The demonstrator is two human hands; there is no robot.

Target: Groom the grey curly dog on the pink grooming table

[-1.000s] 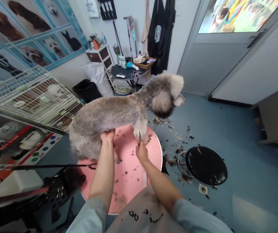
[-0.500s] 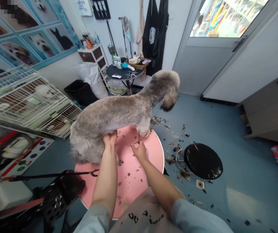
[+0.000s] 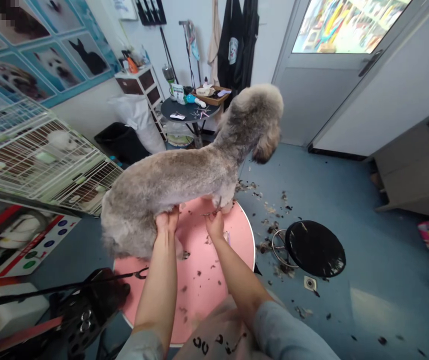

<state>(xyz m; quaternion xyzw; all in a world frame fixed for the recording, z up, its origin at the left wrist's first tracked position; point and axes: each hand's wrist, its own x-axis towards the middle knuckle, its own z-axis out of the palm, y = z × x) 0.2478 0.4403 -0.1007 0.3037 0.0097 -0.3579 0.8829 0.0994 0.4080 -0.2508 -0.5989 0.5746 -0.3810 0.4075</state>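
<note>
two hands under a grey dog standing on the round pink desk: left hand grip pressed into belly fur, right hand grip pinching scissors at the front leg. black stool and fur clippings crowd the floor right; wire cages left. since earlier, head raised, turned away.

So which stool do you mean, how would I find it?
Start at the round pink table where the grey dog stands. Just right of it, on the blue floor, sits the stool: a low, round, shiny black seat among scattered fur clippings.
</note>
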